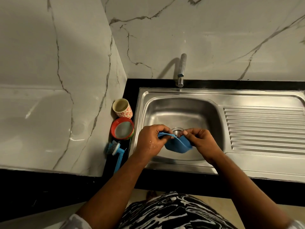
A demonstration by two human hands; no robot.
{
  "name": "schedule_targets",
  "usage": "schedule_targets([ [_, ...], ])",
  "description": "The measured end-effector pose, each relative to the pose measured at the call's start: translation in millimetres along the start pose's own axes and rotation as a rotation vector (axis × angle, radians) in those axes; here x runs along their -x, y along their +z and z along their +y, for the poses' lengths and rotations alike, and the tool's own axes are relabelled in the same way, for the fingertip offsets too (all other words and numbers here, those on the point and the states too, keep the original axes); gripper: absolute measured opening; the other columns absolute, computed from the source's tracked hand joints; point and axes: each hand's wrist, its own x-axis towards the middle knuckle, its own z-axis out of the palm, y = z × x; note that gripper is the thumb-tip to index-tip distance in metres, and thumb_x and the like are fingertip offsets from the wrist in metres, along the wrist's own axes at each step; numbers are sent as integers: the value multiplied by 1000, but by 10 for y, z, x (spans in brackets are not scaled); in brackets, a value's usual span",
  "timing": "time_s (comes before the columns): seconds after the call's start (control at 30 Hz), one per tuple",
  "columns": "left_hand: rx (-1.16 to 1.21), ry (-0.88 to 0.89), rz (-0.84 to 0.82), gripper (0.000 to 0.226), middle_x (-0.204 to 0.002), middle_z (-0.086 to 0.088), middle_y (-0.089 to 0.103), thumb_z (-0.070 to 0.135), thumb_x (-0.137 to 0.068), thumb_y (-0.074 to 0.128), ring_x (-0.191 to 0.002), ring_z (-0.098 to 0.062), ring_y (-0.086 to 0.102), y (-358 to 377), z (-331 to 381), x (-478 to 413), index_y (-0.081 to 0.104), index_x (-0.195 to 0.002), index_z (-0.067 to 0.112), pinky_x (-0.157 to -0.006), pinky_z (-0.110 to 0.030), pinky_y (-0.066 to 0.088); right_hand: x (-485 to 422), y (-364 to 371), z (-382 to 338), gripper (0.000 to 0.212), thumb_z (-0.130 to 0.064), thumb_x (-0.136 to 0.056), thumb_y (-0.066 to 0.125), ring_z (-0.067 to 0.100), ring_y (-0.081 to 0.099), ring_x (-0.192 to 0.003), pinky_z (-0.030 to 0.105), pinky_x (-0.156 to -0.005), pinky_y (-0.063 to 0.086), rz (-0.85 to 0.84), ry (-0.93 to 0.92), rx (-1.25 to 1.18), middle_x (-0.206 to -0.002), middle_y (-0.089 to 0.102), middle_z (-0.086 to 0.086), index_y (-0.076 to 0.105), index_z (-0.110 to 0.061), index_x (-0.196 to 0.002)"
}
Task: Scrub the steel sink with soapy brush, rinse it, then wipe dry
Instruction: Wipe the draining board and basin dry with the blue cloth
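Over the basin of the steel sink [179, 111] both hands hold a blue cloth [177, 145]. My left hand [151, 140] grips its left edge and looks wet. My right hand [200, 141] pinches the right edge, so the cloth sags between them just in front of the drain [177, 130]. The blue-handled scrub brush [116, 152] lies on the black counter to the left of the sink, bristles towards the wall. The tap [181, 70] stands behind the basin, and no water is visible from it.
A floral cup [123, 107] and a red-rimmed bowl [122, 128] of pale liquid stand on the counter strip left of the sink. A ribbed drainboard [264, 128] stretches to the right. Marble walls rise behind and to the left.
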Motion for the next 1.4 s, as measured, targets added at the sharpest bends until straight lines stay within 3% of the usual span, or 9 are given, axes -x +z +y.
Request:
schedule_targets([
  [0.27, -14, -40, 11, 13, -86, 18, 77, 19, -84, 89, -83, -5, 73, -6, -27, -13, 83, -92, 28, -78, -32, 61, -35, -41, 99, 38, 8, -83, 78, 32, 74, -100, 41, -86, 62, -41, 149, 43, -104, 77, 14, 71, -7, -116],
  [0.43, -57, -41, -13, 13, -85, 17, 77, 22, -84, 89, -82, -3, 72, -1, 11, -20, 83, -94, 27, -77, -28, 61, -5, 30, 122, 28, -29, -92, 77, 28, 75, -96, 39, -84, 62, 53, 331, 39, -104, 77, 9, 71, -13, -114],
  [0.57, -63, -23, -16, 12, -82, 21, 76, 23, -83, 89, -75, -9, 72, 2, 27, -17, 83, -91, 29, -70, -28, 60, 34, 72, 351, 58, -62, -83, 72, 26, 71, -97, 42, -87, 62, 175, 478, 192, -108, 72, 5, 68, -14, -115],
  [0.8, -77, -21, 37, 10, -80, 17, 75, 21, -82, 86, -69, -5, 68, 38, -2, -59, 81, -90, 25, -63, -18, 54, 153, 207, 413, 96, -81, -82, 52, 45, 73, -98, 53, -91, 60, 59, 859, -276, -119, 65, 31, 45, 1, -132],
  [1.0, -37, -57, 79, 14, -80, 17, 74, 20, -81, 90, -79, -5, 72, 84, 0, -103, 81, -90, 24, -64, -24, 60, 64, 316, 321, 96, -84, -80, 49, 28, 64, -115, 46, -99, 54, 107, 594, -55, -133, 61, 14, 48, -12, -142],
  [1.07, -35, -77, 87, 14, -81, 16, 75, 22, -82, 91, -81, -5, 73, 87, -12, -129, 81, -90, 25, -65, -25, 60, 46, 283, 277, 101, -91, -73, 55, 15, 48, -130, 34, -106, 42, 135, 209, 281, -155, 45, 3, 42, -26, -150],
  [1.17, -50, -86, -8, 12, -80, 17, 75, 19, -82, 88, -77, -2, 70, 67, -6, -170, 81, -90, 27, -68, -23, 59, -38, 214, 167, 96, -65, -73, 82, 7, 30, -148, 31, -118, 28, -124, -285, 683, -159, 36, -19, 38, -38, -154],
  [1.27, -111, -98, -138, 10, -81, 20, 75, 28, -82, 87, -75, -3, 70, 119, -27, -228, 81, -90, 32, -72, -29, 61, -271, 117, 79, 39, -52, -84, 78, 8, 64, -116, 42, -102, 52, -234, -272, 705, -122, 70, -17, 70, -37, -119],
  [1.4, -143, -61, -176, 12, -89, 19, 76, 35, -86, 76, -83, -6, 70, 232, -155, -312, 81, -97, 35, -78, -37, 60, -515, -237, -20, 18, -37, -98, 68, 12, 71, -84, 38, -80, 56, -340, -145, 819, -92, 76, -3, 76, -22, -101],
])
